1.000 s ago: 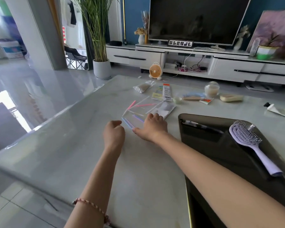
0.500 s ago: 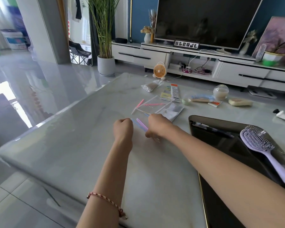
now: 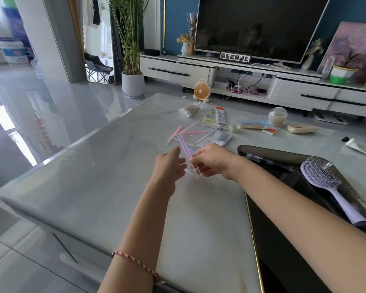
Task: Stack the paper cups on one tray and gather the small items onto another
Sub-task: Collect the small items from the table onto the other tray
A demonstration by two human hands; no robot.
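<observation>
My right hand (image 3: 211,160) pinches a bundle of wrapped straws (image 3: 186,149), purple and blue in clear sleeves, lifted off the marble table (image 3: 106,176). My left hand (image 3: 169,166) is beside it with fingers apart, touching the lower ends of the straws. More wrapped pink straws (image 3: 190,133) lie on the table just beyond. A dark glossy tray (image 3: 283,240) sits to the right, holding a lilac hairbrush (image 3: 330,187) and a black pen (image 3: 264,161). No paper cups are in view.
Small items lie along the table's far side: a cotton-swab bag (image 3: 190,109), flat packets (image 3: 217,119), a small cup (image 3: 234,128), toothpicks (image 3: 254,125), a round jar (image 3: 277,116), a soap bar (image 3: 301,129), a tube (image 3: 357,145). The table's left edge drops to the tiled floor.
My right hand has picked up some straws from the pile and raised them toward me. My left hand has opened and come up to meet them.
</observation>
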